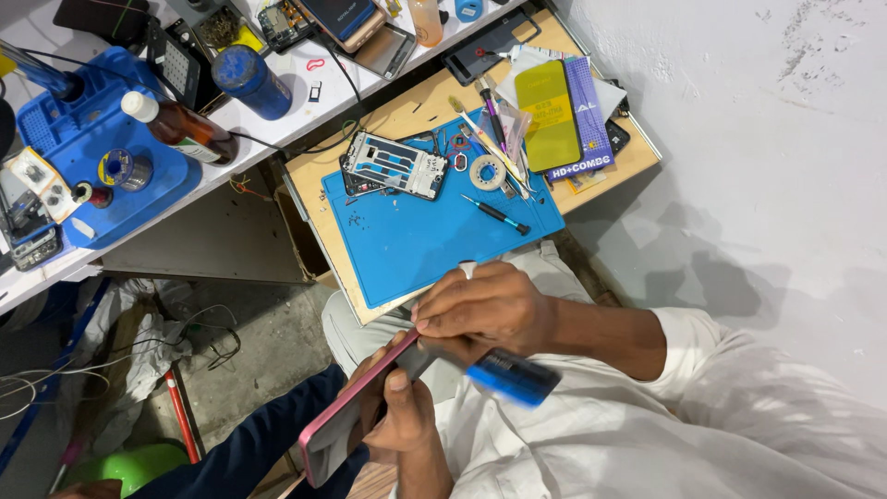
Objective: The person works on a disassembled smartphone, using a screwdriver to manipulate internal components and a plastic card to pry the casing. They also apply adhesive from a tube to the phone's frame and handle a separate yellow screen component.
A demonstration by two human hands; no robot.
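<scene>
Below the table [628,157] edge, over the lap: left hand [402,416] has a clenched grip around a pink-framed phone [333,434], thumb across its upper end, the phone tilted edge-up to the camera. Right hand [480,310] has its grip closed on a blue-handled tool [513,377], fingers bunched over the phone's top corner. The tool tip is hidden under the fingers, so I can't tell whether it touches the frame.

Judgement: the step is work at the phone's top edge, mid-way, with the phone off the table. The next move calls for a steady left grip and light, controlled pressure from the right. A slip would mark the frame.

Containers:
- blue mat [416,240] on the table: stripped phone frame [397,164], tape roll [487,172], small screwdriver [496,214], a few loose specks, probably screws.
- blue tray [55,120] on the upper shelf: a small round tin [123,169] with something coiled inside, and small parts too small to tell.
- brown bottle [180,127], white cap on, lying tilted at the tray's edge. Fill level is unreadable.
- blue cylinder can [251,81], upright just beside the bottle, closed. Contents are not visible.
</scene>
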